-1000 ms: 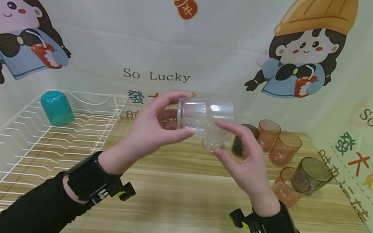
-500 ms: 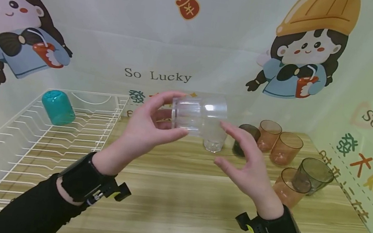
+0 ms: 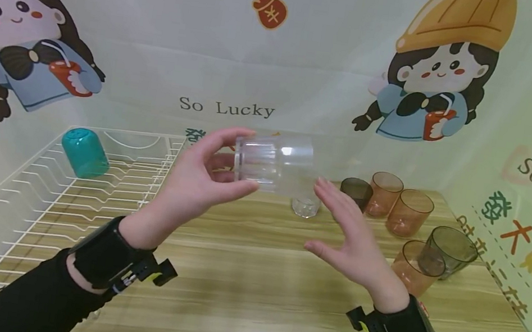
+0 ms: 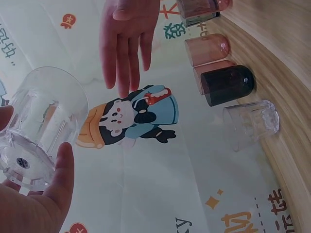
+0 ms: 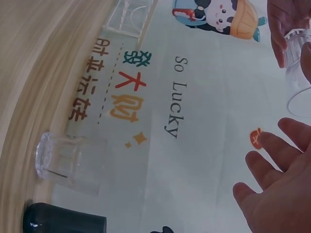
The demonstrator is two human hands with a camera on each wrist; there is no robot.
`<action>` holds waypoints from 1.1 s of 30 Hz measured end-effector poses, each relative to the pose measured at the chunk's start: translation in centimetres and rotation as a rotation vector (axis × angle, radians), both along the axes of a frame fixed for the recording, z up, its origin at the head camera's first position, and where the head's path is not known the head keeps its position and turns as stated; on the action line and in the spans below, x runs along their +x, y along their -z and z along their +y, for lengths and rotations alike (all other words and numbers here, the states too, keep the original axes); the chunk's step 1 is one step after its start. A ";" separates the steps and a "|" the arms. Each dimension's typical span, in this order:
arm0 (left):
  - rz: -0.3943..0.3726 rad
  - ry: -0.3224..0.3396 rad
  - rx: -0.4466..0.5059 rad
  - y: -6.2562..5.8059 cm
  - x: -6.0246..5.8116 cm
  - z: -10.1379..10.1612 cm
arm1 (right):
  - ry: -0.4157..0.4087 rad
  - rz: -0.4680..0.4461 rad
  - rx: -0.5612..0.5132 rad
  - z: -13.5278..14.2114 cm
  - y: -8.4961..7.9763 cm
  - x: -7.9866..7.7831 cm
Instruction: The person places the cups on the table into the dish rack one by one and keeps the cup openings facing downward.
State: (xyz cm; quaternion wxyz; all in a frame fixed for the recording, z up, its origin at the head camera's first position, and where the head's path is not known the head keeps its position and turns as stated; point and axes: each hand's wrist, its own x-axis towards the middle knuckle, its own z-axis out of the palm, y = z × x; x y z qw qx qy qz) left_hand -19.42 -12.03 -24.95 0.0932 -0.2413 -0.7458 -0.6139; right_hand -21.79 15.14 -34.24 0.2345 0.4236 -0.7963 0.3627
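Note:
A clear drinking glass (image 3: 274,161) lies sideways in the air, its base toward my left hand (image 3: 198,173), whose thumb and fingers grip it round the base end. In the left wrist view the glass (image 4: 48,116) shows its thick bottom near the thumb. My right hand (image 3: 350,234) is apart from the glass, to its right, with straight fingers and nothing held. Below and behind the held glass, a second clear glass (image 3: 305,206) stands upright on the wooden table (image 3: 237,298). A teal glass (image 3: 85,153) rests upside down, tilted, on the white wire rack (image 3: 87,203).
Right of the standing clear glass is a dark glass (image 3: 356,192). Farther right are a pink glass (image 3: 384,194), another pink glass (image 3: 409,214), a front pink glass (image 3: 417,267) and a greenish grey glass (image 3: 450,248). A printed cloth (image 3: 212,39) hangs behind the table.
My left hand has carried the clear glass leftward. My right hand has let go of its rim end, spread its fingers and drawn slightly to the right.

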 end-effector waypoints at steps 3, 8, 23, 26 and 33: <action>0.013 0.006 0.001 0.1 -0.1 -0.1 | 0.003 0.012 0.036 0.2 0.4 -0.4; 0.012 0.001 -0.020 0.2 -0.1 -0.5 | 0.020 0.009 0.089 0.3 1.0 -0.7; 0.031 -0.089 -0.100 0.2 -0.2 -2.8 | 0.080 -0.051 0.199 0.9 2.5 -1.0; 0.019 -0.114 -0.108 0.1 -0.2 -3.3 | 0.087 -0.061 0.222 1.1 2.7 -1.1; 0.008 -0.174 -0.161 -0.1 -0.3 -4.5 | 0.103 -0.072 0.270 1.5 3.3 -1.2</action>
